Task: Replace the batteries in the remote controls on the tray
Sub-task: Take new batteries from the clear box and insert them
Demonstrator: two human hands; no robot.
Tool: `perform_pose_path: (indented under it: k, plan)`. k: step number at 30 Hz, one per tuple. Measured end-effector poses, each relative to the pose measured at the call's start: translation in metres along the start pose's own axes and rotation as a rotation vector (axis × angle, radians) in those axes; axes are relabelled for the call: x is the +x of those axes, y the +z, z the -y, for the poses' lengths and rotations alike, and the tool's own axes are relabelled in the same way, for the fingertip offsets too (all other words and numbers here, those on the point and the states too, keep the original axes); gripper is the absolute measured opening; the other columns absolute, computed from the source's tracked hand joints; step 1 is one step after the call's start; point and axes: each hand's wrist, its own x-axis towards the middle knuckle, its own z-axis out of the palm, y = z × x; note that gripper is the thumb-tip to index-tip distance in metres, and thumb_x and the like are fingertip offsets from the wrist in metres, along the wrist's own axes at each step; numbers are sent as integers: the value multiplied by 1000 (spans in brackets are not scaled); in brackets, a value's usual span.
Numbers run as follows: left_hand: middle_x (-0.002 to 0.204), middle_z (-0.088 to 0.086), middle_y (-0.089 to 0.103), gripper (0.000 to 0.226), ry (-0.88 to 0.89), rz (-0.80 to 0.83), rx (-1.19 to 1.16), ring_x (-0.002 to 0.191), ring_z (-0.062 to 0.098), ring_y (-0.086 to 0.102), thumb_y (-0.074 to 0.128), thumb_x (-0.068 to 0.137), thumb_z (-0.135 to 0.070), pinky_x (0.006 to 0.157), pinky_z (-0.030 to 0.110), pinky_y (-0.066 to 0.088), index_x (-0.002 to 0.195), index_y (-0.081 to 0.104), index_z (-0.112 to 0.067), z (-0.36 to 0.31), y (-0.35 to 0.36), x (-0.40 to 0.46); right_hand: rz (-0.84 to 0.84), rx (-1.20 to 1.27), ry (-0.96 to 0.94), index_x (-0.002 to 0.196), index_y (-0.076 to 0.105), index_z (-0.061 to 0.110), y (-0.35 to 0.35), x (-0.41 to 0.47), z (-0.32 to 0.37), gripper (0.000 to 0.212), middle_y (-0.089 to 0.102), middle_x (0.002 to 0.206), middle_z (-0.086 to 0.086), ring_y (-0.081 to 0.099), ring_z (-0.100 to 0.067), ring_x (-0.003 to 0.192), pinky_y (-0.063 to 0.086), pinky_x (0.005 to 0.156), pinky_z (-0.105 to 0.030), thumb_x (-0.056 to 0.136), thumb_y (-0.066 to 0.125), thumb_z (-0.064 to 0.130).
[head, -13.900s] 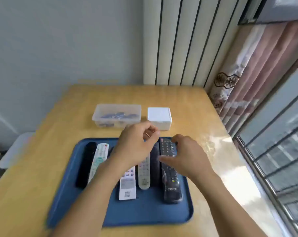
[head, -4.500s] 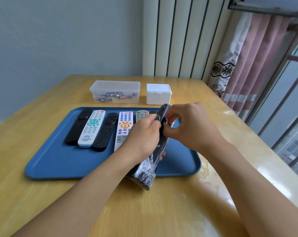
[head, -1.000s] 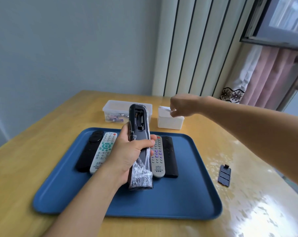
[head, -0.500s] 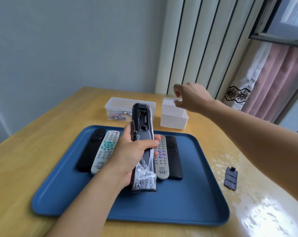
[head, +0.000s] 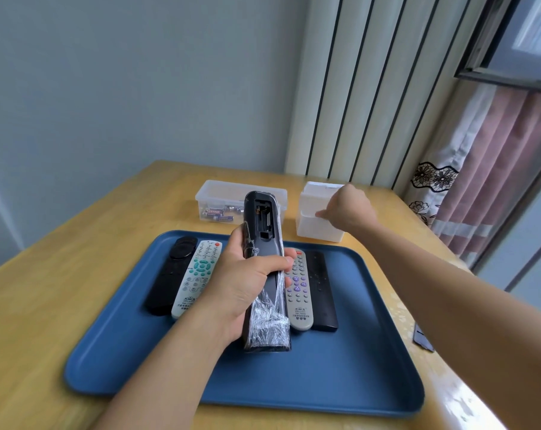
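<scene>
Remote held over tray, back open

Remote (head: 264, 274), film-wrapped, is gripped upright by the left hand (head: 244, 283) above the tray (head: 294, 377). Beyond the tray, the right hand (head: 350, 209) reaches into the white box (head: 312, 225); its grip cannot be told.

My left hand (head: 247, 283) holds a dark remote (head: 264, 268) upright over the blue tray (head: 340, 377). Its back faces me, and the battery space is open. Shiny plastic wrap covers its lower end. My right hand (head: 350, 209) reaches out to the white box (head: 312, 225) past the tray, touching its open top. A clear box (head: 219, 197) with batteries (head: 216, 212) inside sits beside the white one. Four other remotes lie on the tray: black (head: 170, 274), white (head: 198, 274), grey (head: 300, 293), and black (head: 322, 287). A small dark cover (head: 422, 336) lies on the tabletop (head: 46, 305) by my right arm.
</scene>
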Motion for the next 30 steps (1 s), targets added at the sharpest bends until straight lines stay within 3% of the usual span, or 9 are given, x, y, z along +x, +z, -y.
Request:
perform_pose_path:
  k: [4, 8, 11, 14, 18, 21, 24, 27, 30]
  plan:
    - [95, 13, 78, 47, -7, -13, -10, 73, 21, 71, 68, 84, 11, 62, 34, 61, 120, 58, -17, 1, -2, 3, 158, -231, -35, 104, 54, 8, -11, 2, 15, 41, 53, 82, -4, 57, -24, 80, 50, 64, -33, 77, 80, 26]
    - [96, 12, 79, 48, -12, -6, 11, 76, 19, 75, 68, 85, 10, 60, 32, 62, 121, 59, -20, 2, -1, 2, 278, -389, -87, 131, 39, 0, -15, 9, 31, 67, 55, 94, -10, 59, -27, 88, 50, 69, -31, 82, 77, 26]
    - [96, 12, 79, 49, -12, -21, 4, 74, 17, 75, 69, 85, 10, 56, 29, 59, 121, 59, -21, 1, -2, 3, 400, -341, -94, 129, 48, -1, -20, 16, 35, 50, 64, 98, -15, 61, -24, 74, 50, 57, -26, 87, 70, 14]
    - [97, 11, 79, 46, -17, -41, 2, 74, 20, 74, 69, 85, 8, 61, 35, 62, 120, 59, -19, 1, -6, 6, 462, -104, -67, 113, 63, 3, -22, 23, 31, 30, 65, 90, -11, 62, -21, 69, 55, 61, -23, 85, 72, 1]
    - [98, 15, 78, 44, -21, -71, -43, 66, 23, 68, 69, 83, 9, 61, 38, 59, 118, 58, -14, -2, -13, 10, 440, 32, -109, 111, 71, 12, -20, 23, 25, 28, 69, 112, -9, 67, -24, 100, 59, 87, -32, 86, 71, -2]
    - [97, 21, 75, 42, -5, -117, -93, 57, 23, 63, 69, 84, 8, 55, 35, 57, 121, 55, -7, -8, -22, 15, 258, 0, -234, 108, 73, 12, -27, 14, 29, 25, 72, 111, -6, 66, -20, 100, 53, 85, -27, 89, 66, -2]
    - [87, 20, 69, 44, 39, -202, -137, 55, 22, 60, 69, 85, 6, 50, 29, 53, 124, 53, -3, -18, -41, 21, 114, -31, -512, 108, 72, 10, -33, -8, 59, 21, 73, 108, -7, 67, -20, 97, 54, 87, -31, 87, 74, 14]
    - [86, 17, 71, 43, 99, -327, -177, 58, 22, 61, 65, 88, 1, 49, 29, 53, 128, 51, -3, -28, -70, 29, 144, -243, -758, 122, 65, 12, -15, -27, 101, 41, 69, 119, -7, 65, -26, 106, 53, 91, -36, 87, 75, 33]
    - [89, 17, 72, 47, 119, -405, -253, 58, 21, 64, 64, 90, -9, 52, 29, 54, 134, 51, -3, -32, -96, 35, 172, -599, -795, 118, 62, 9, 9, -29, 125, 44, 66, 111, -10, 63, -29, 89, 52, 71, -37, 86, 76, 35]
